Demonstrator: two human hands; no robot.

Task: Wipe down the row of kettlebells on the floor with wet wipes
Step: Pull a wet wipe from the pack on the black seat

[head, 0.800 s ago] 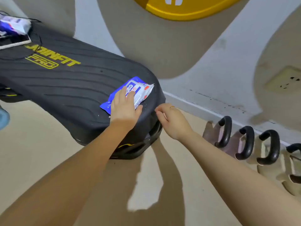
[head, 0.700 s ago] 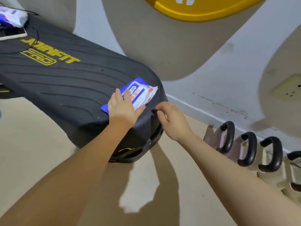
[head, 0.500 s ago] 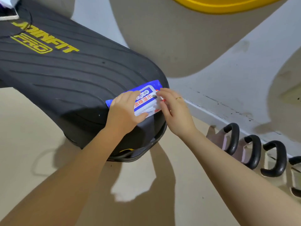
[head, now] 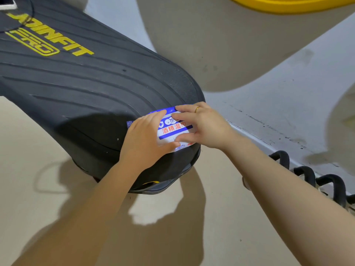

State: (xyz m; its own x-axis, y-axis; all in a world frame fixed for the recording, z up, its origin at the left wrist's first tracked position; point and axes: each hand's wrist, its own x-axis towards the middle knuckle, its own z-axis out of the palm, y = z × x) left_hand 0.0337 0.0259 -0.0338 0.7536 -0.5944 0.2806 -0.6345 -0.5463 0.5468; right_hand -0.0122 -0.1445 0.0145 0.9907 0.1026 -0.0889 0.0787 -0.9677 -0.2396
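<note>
Right of the arms, a row of kettlebells (head: 326, 187) stands on the floor (head: 48, 189) along the foot of the wall (head: 269, 96). Only their black handles show; the right forearm hides the bodies. They are well apart from both hands. At the top edge a yellow disc (head: 288, 4) hangs on the wall, mostly cut off.

Wet wipes pack (head: 173, 129): blue and white with red print, lying at the rounded near end of the black ribbed surface (head: 76, 83), partly hidden by fingers on both sides.

Left hand (head: 145, 141): fingers curled over the left part of the pack, thumb under its lower edge; it grips the pack. Right hand (head: 203, 125): fingers bent across the upper edge and face of the pack, thumb pressed at the lower right; it pinches the pack from that side. A gold ring (head: 197, 109) on one finger.

The surface carries a yellow logo (head: 50, 37) and stands raised above the beige floor. Both forearms cast shadows on the floor beneath it. Wall grey-white with large tan shapes; scuffed along the base.
</note>
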